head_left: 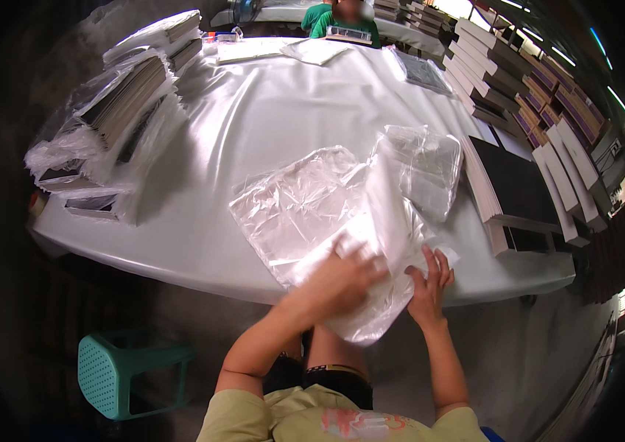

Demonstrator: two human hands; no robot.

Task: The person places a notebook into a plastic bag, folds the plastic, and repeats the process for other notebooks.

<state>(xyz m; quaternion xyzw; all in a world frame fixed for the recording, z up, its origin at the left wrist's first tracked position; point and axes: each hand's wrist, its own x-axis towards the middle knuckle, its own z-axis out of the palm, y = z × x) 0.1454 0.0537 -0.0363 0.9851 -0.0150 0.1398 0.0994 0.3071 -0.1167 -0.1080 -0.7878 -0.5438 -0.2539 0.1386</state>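
Note:
My left hand lies on a clear plastic bag at the near edge of the white table, fingers bent into the film; the hand is motion-blurred. My right hand holds the bag's right lower edge with its fingers spread on the film. The bag hangs partly over the table edge. Under and left of it lies a flat stack of clear bags. Another crumpled bag rests just beyond.
Stacks of dark books fill the table's right side. Wrapped books in plastic pile up at the left. A person in green sits at the far end. A teal stool stands below left.

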